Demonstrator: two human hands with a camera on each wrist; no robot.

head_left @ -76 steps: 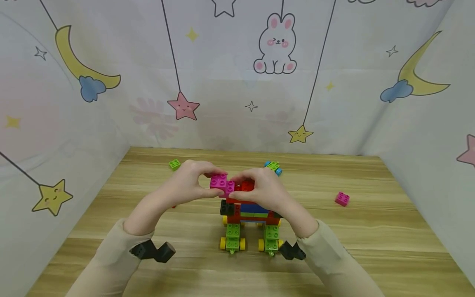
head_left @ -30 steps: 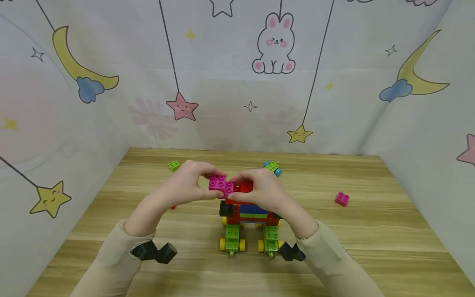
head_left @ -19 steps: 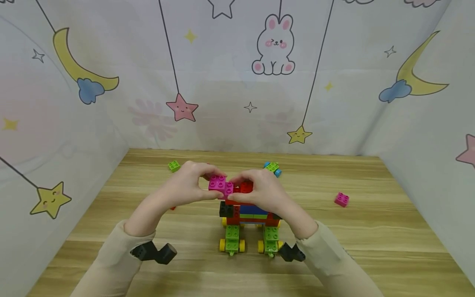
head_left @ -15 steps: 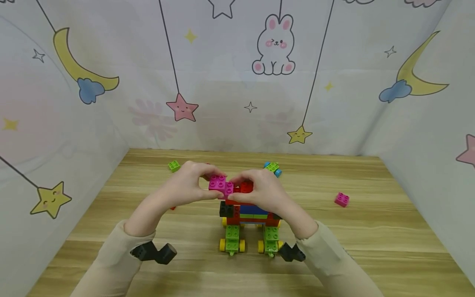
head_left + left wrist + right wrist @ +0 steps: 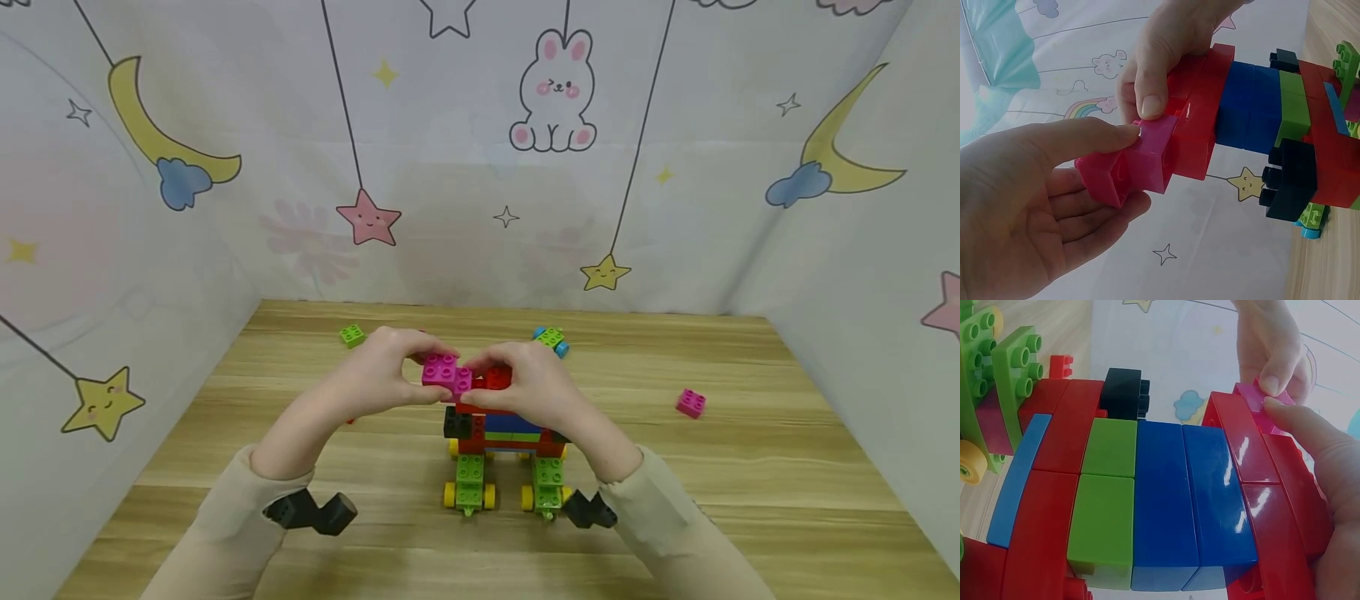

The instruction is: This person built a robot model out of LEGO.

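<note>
A toy-brick vehicle model stands on the table: blue bricks and green bricks in its body, red bricks along its top, green wheeled bases below. Two pink bricks, overlapping in a step, stick out at its upper left end. My left hand pinches the outer pink brick between thumb and fingers. My right hand reaches over the red top row, and its thumb presses the inner pink brick, touching the red row. The right fingers behind are mostly hidden. Black bricks project from the body's sides.
A green brick lies at the back left of the wooden table. Farther right are a green-topped piece with blue wheels and a loose pink brick. A red bit shows beneath my left forearm. Printed cloth hangs around the table.
</note>
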